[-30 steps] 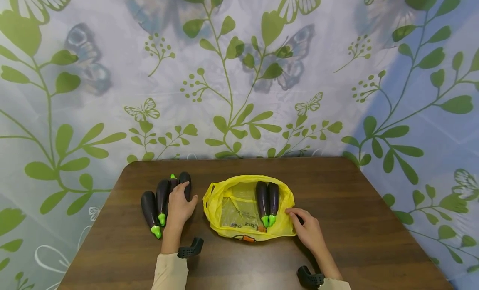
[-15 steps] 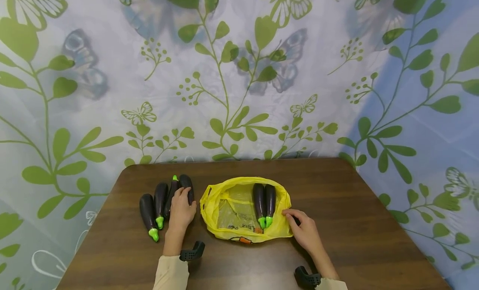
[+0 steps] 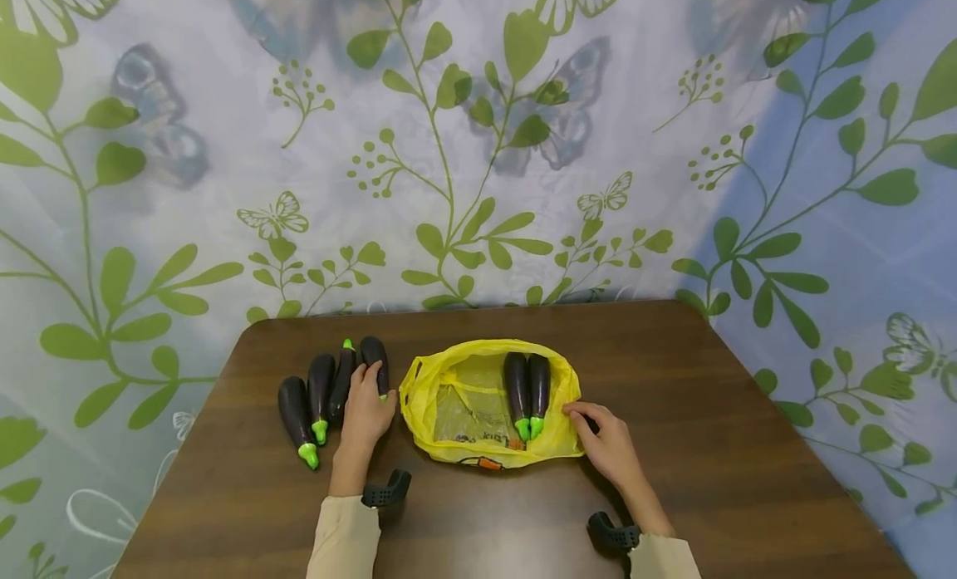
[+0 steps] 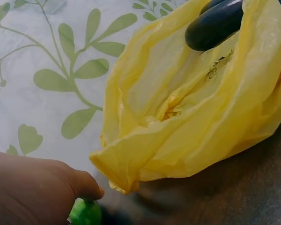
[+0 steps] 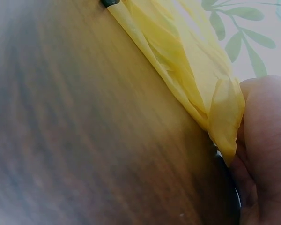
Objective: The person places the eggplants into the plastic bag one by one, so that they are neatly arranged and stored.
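While the head view covered the work surface, the left hand (image 3: pixel 368 409) held one glossy, dark-purple eggplant with a green cap (image 3: pixel 376 355) between thumb and fingers, just beside the yellow bag. Three matching eggplants (image 3: pixel 320 388) lay to its left on the dark-brown, wood-grain table (image 3: pixel 478 521). The translucent yellow plastic bag (image 3: pixel 422 421) lay between the hands, mouth spread; inside, near its right wall, a pair of eggplants (image 3: pixel 516 388) rested side by side. The right hand (image 3: pixel 609 442) pinched the bag's right rim. In the left wrist view, the thumb lay against the green cap; the other fingertips were hidden. In the right wrist view, a gathered yellow corner was secured at the thumb.
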### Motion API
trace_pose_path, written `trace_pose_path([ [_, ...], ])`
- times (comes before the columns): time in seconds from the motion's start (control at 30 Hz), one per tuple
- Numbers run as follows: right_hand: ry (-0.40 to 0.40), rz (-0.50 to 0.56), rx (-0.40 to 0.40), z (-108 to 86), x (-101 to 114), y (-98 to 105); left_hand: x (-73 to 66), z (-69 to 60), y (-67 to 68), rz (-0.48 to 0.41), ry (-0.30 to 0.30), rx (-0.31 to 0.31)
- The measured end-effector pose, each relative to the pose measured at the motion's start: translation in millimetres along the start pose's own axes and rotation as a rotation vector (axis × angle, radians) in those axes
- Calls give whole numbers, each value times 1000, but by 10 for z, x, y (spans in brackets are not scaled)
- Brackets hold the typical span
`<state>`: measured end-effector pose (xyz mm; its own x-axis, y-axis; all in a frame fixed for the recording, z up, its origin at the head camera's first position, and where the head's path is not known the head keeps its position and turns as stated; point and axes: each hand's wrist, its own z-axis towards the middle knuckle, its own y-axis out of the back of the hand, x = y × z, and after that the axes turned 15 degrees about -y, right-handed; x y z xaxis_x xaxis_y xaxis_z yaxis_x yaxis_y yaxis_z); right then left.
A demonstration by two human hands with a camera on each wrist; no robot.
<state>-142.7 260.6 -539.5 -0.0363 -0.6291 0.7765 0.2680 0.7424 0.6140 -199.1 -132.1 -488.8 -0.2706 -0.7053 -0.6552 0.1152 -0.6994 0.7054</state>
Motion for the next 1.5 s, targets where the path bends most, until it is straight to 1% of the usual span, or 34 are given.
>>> trace_pose_path([
  [0.1, -10, 9, 31, 32, 38, -15, 28, 20, 20, -20, 5, -2],
  [0.23, -41, 24, 66, 34, 63, -29, 95, 9, 6, -44, -23, -3],
  [0.33, -59, 26, 65, -5, 28, -24, 119, -22, -51, -59, -45, -3],
  [0.43, -48, 13, 58, -30, 0, -10, 120, -45, -122, -65, -53, -24],
  [0.63, -14, -15, 41, 9, -7, 41, 146, -36, -265, -88, -38, -63],
  [0.77, -10, -23, 47, 16, -12, 58, 158, -31, -306, -100, -35, -91],
  [0.97, -28, -15, 79, 4, -22, 61, 176, -56, -350, -94, -39, -134],
  [1.17, -20, -25, 71, 2, -17, 67, 198, -51, -356, -122, -37, -177],
  [1.3, -11, -28, 69, 13, -6, 71, 206, -23, -347, -120, -34, -190],
  [1.5, -23, -30, 68, 12, -5, 63, 199, -4, -341, -131, -41, -208],
])
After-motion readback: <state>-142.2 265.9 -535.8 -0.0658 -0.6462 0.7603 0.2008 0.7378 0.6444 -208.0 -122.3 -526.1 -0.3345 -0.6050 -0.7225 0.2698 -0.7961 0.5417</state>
